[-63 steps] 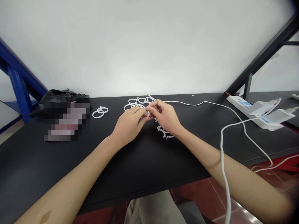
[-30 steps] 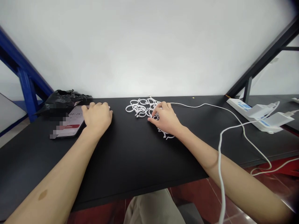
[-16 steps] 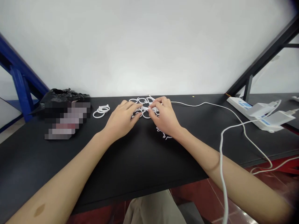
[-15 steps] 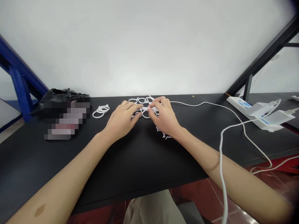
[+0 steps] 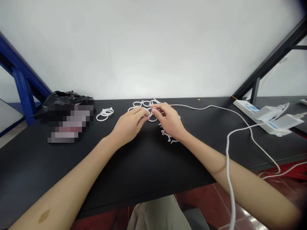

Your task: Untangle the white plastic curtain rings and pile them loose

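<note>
A heap of white plastic rings (image 5: 145,104) lies on the black table (image 5: 144,159) near the wall. My left hand (image 5: 129,124) and my right hand (image 5: 169,121) meet over the heap, fingertips pinched together on one white ring (image 5: 152,117) between them. More white rings (image 5: 169,138) poke out under my right wrist. A small stack of white rings (image 5: 105,113) lies apart to the left.
A phone (image 5: 68,123) lies at the left beside a crumpled black bag (image 5: 63,96). A white cable (image 5: 227,134) runs across the table and off its front edge. A white power strip (image 5: 263,116) with plugs sits at the right, near a black frame post (image 5: 254,89).
My left hand went left to the small stack of rings, then came back to the heap. Both hands now pinch a ring and have drawn slightly toward me.
</note>
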### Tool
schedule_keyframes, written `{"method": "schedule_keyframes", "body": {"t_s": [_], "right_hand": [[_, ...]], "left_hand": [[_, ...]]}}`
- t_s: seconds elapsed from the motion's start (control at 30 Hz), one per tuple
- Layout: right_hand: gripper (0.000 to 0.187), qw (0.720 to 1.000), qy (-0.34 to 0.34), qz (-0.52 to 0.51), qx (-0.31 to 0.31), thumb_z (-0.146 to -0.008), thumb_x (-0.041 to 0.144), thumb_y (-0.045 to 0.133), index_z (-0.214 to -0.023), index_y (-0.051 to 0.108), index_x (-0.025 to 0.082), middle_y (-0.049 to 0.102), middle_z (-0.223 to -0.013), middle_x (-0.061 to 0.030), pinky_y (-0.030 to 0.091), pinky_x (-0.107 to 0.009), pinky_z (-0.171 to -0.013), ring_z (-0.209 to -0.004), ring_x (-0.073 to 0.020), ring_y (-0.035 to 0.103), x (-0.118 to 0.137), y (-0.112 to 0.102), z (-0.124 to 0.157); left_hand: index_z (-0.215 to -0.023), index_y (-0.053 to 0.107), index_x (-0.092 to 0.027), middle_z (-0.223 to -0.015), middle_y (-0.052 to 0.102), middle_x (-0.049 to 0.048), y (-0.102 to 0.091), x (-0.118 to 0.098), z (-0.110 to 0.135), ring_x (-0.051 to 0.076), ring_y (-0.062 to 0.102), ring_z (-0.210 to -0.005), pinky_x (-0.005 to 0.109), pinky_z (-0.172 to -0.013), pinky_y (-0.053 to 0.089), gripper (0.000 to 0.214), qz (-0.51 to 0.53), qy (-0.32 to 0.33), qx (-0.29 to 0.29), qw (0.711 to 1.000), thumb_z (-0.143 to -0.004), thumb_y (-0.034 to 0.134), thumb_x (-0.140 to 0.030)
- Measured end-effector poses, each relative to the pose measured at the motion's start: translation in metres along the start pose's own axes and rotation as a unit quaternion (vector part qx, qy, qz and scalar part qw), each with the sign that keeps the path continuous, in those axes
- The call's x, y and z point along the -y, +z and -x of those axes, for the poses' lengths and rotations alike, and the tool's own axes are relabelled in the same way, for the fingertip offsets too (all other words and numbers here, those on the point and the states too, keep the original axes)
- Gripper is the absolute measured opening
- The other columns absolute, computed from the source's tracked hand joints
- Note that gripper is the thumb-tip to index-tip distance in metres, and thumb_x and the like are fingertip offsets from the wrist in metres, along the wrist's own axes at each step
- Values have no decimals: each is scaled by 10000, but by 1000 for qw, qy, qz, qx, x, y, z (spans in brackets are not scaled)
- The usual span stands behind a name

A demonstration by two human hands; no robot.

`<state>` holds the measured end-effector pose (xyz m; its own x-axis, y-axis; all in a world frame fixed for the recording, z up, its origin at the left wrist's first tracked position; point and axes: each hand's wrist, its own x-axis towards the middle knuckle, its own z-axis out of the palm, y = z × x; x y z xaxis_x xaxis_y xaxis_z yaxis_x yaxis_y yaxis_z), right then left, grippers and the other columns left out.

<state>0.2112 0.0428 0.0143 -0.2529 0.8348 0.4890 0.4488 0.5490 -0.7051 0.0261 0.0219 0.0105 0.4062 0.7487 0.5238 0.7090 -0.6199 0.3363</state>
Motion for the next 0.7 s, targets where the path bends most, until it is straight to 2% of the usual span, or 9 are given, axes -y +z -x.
{"method": "schedule_keyframes", "body": {"t_s": [0.2, 0.5, 0.6, 0.7], "right_hand": [[160, 999, 8, -50, 12, -919, 307, 548, -940, 682, 223, 693, -818, 11, 492, -277, -740, -713, -132, 634, -1, -2, -1], [158, 1000, 6, -28, 8, -912, 308, 543, -866, 667, 223, 683, -784, 12, 485, -271, -698, -674, -132, 615, -1, -2, -1], [207, 1000, -1, 10, 11, -921, 369, 558, -1040, 662, 235, 697, -842, -3, 490, -302, -763, -756, -157, 619, -2, -3, -1], [290, 992, -31, 117, 30, -908, 381, 593, -1143, 638, 218, 677, -967, -51, 467, -386, -909, -948, -217, 586, -7, -3, -1]], "left_hand": [[-965, 584, -228, -948, 675, -1, 1, -3, 1, 143, 578, -728, 288, -682, 425, 167, 13, -16, 21, 1000, -983, 439, -310], [-947, 599, -228, -923, 686, 8, 2, -8, 1, 148, 593, -716, 283, -654, 418, 194, 18, -8, 32, 999, -969, 438, -333], [-914, 602, -229, -918, 688, 10, 0, -6, -1, 152, 595, -715, 290, -658, 417, 192, -17, -22, 6, 1000, -963, 447, -331], [-885, 609, -219, -931, 697, 48, -10, 4, -3, 208, 627, -798, 360, -748, 425, 232, -130, -80, -65, 986, -962, 429, -343]]}}
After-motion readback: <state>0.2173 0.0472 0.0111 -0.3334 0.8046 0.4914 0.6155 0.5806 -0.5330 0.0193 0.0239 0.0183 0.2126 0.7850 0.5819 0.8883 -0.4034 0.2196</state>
